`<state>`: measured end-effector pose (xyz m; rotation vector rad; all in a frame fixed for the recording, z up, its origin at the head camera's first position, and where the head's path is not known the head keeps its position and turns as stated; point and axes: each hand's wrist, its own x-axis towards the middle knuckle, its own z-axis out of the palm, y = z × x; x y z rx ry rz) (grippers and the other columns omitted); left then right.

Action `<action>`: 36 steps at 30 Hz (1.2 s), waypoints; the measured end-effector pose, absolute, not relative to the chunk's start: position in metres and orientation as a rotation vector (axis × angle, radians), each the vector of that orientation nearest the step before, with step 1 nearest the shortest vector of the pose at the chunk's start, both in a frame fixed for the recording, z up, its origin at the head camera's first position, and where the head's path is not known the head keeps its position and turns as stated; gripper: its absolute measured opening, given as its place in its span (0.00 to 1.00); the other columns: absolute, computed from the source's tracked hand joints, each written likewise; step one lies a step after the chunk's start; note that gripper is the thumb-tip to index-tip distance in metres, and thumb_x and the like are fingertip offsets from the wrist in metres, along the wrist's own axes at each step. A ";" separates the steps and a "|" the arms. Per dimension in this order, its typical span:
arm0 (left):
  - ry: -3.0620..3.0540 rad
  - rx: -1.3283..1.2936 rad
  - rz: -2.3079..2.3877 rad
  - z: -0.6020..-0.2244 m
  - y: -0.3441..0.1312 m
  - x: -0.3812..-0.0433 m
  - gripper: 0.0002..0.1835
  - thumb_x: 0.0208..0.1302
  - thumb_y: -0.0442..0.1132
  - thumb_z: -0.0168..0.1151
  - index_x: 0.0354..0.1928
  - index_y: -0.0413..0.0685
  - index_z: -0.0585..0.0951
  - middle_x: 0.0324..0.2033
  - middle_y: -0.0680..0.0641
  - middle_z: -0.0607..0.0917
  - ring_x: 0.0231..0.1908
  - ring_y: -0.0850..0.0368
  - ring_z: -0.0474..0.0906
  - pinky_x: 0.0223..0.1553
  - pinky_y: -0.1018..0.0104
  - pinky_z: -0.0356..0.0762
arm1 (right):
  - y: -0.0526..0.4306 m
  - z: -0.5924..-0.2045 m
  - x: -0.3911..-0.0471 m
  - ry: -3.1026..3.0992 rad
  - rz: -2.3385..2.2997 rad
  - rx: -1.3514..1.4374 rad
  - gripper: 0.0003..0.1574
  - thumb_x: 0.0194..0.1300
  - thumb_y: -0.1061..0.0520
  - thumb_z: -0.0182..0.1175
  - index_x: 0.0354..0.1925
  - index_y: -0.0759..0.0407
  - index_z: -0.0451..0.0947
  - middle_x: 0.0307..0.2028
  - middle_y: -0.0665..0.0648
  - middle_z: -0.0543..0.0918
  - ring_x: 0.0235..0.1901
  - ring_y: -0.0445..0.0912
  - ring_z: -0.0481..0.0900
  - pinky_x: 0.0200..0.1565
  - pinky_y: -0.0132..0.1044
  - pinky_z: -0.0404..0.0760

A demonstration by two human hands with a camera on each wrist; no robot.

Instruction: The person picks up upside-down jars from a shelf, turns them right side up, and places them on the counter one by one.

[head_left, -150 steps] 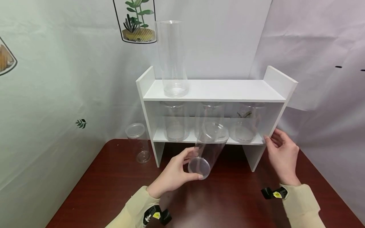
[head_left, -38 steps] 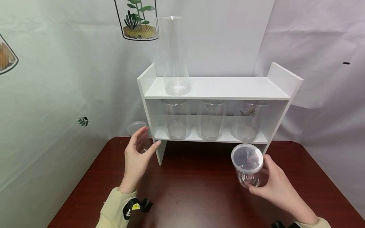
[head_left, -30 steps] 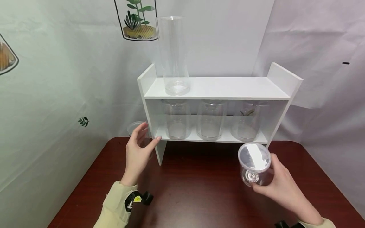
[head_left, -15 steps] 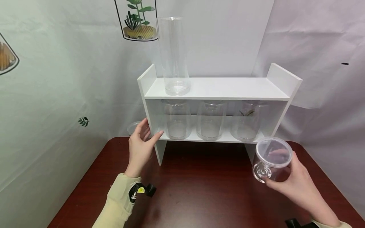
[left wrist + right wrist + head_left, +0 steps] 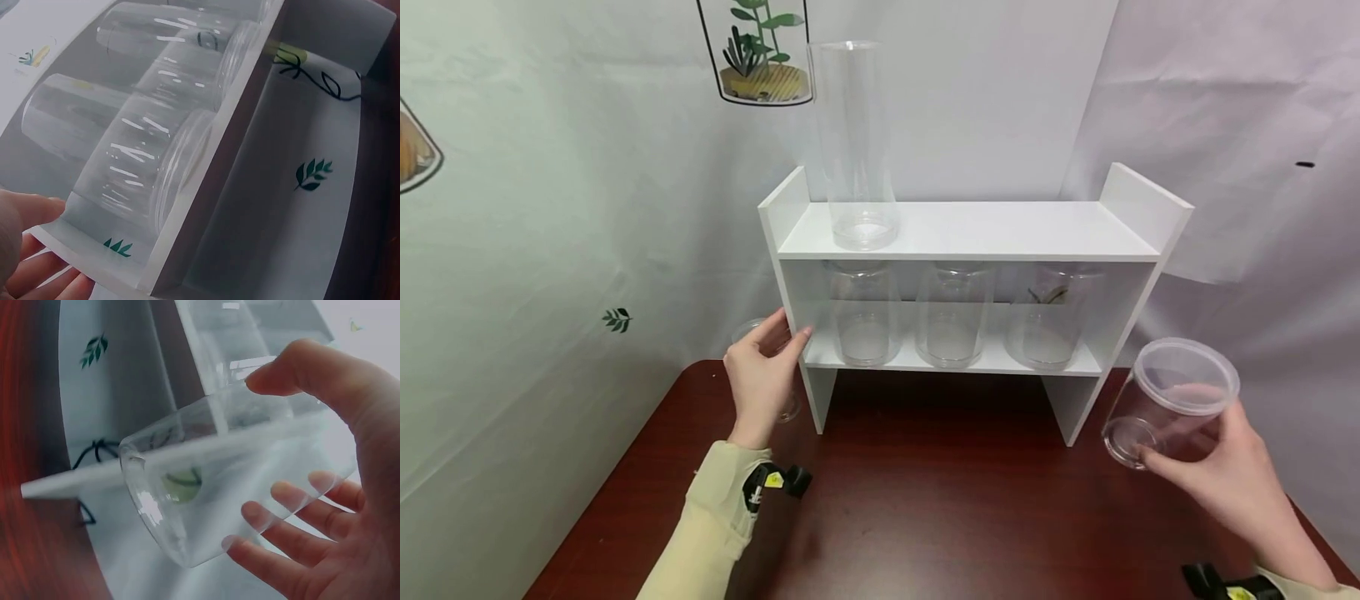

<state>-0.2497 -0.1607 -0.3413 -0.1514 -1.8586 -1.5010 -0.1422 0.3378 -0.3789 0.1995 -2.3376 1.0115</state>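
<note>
A white two-tier shelf [image 5: 1000,230] stands on the dark red table [image 5: 925,517]. My left hand [image 5: 760,379] grips its left side panel, thumb on the inner side and fingers [image 5: 44,272] outside, as the left wrist view shows. My right hand [image 5: 1236,479] holds a clear plastic jar [image 5: 1150,408], tilted, in the air right of the shelf. The jar has a translucent lid [image 5: 1186,371]. Seen from the right wrist, the thumb lies on one side of the jar [image 5: 206,487] and the fingers on the other.
On the upper tier, at the left, stands a tall clear cylinder [image 5: 856,150]. Three clear jars line the lower tier: left [image 5: 865,325], middle [image 5: 953,325], right [image 5: 1043,333]. Another clear jar [image 5: 788,408] is partly hidden behind the left hand. Printed white sheeting [image 5: 587,167] surrounds the table.
The jar has passed from my left hand to my right and moved rightward. My left hand has gone to the shelf's left panel; my right hand has left the right panel.
</note>
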 end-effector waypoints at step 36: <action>-1.914 -0.182 -1.297 -0.336 -0.167 -0.257 0.16 0.58 0.30 0.74 0.50 0.34 0.87 0.39 0.40 0.90 0.35 0.51 0.89 0.34 0.77 0.82 | 0.385 -0.461 -0.225 -2.404 1.247 -0.133 0.42 0.59 0.56 0.76 0.59 0.64 0.59 0.53 0.58 0.73 0.39 0.19 0.71 0.34 0.17 0.75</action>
